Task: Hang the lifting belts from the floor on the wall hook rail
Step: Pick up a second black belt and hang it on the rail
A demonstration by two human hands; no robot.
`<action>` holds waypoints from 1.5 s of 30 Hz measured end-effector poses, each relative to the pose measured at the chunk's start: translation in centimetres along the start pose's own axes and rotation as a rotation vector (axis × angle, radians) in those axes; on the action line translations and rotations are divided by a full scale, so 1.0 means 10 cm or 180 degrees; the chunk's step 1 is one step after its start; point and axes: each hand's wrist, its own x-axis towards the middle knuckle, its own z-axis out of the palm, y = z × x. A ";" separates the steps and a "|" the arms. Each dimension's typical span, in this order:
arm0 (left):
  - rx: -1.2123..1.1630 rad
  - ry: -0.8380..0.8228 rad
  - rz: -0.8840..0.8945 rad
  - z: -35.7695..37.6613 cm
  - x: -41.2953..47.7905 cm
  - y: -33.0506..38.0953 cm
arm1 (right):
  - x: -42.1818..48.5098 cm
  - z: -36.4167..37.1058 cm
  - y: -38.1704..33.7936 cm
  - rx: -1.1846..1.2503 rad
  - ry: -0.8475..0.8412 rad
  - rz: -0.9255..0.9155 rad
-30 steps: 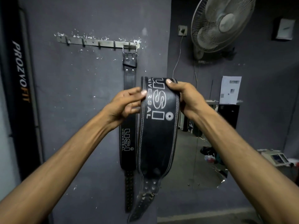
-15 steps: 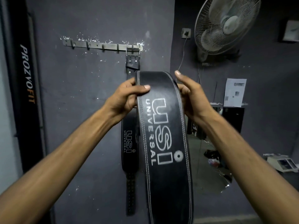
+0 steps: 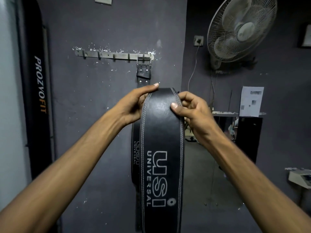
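Both hands, left hand (image 3: 134, 105) and right hand (image 3: 193, 111), grip the black belt (image 3: 161, 140) at its folded top, below the hook rail (image 3: 109, 55) at 11 o'clock. Its buckle is hidden, so it might miss a hook and drop.

The hook rail (image 3: 114, 55) is fixed to the far wall (image 3: 101, 22). A hung belt (image 3: 143, 71) hangs by its buckle from the rail's right end. Nearer, the held belt (image 3: 162, 148) lies before it, the left hand (image 3: 133, 105) on its left edge, the right hand (image 3: 191, 110) on its right. A fan (image 3: 240, 31) is mounted far right.
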 end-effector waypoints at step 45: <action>0.2387 0.0931 0.1271 -0.13 -0.02 -0.66 | 0.84 -0.07 0.47 -0.0124 0.0560 0.0715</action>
